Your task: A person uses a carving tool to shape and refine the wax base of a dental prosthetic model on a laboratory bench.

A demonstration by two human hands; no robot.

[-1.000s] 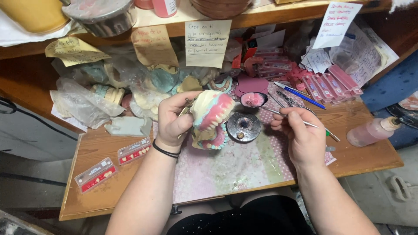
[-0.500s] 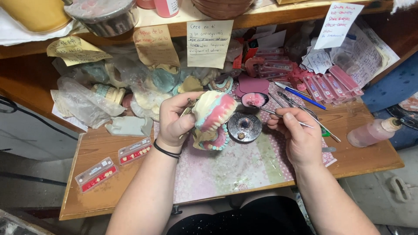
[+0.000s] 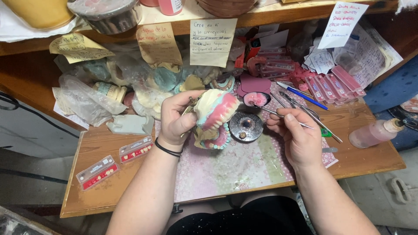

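My left hand (image 3: 176, 118) grips a hinged dental model (image 3: 214, 117) with pink wax gums and plaster casts, held open above the patterned mat (image 3: 235, 167). My right hand (image 3: 298, 137) holds a thin metal wax tool (image 3: 278, 115). Its tip reaches into a small dish of pink wax (image 3: 256, 99) just right of the model. A round dark metal burner (image 3: 246, 127) stands between my two hands.
Two cards of artificial teeth (image 3: 115, 161) lie at the left of the wooden bench. Plaster casts in plastic bags (image 3: 130, 89) crowd the back. A blue pen (image 3: 302, 95), pink tooth cards (image 3: 331, 80) and a squeeze bottle (image 3: 374, 132) sit at the right. Paper notes (image 3: 213, 41) hang from the shelf.
My right hand has moved the tool's tip from pointing right to the pink wax dish on the left. The left hand has tilted the model slightly.
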